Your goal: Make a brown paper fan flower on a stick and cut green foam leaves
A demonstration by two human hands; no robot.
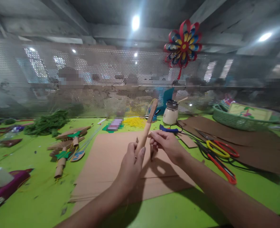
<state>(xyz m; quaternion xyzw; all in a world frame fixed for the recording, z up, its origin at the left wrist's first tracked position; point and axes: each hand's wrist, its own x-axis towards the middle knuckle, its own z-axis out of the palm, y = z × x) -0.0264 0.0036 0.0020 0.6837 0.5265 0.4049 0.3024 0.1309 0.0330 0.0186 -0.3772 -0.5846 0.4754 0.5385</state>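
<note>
My left hand (130, 167) is closed around a long cardboard strip (143, 136) that stands tilted up and to the right. A thin yellow strand (151, 103) shows near the strip's top end. My right hand (167, 144) is beside the strip, with thumb and forefinger pinched together close to its edge. What the pinch holds, if anything, is too small to make out. A small dark brown piece (151, 153) shows just below those fingers. Under both hands lie stacked cardboard sheets (106, 155).
Scissors (221, 148), an orange-handled cutter (221, 167), a blue tool (168, 129) and brown sheets (256, 145) lie rightward, near a green basket (241, 118). A jar (170, 113) stands behind. Leftward are cardboard figures (61, 158) and green strands (48, 122); a paper flower (183, 47) hangs above.
</note>
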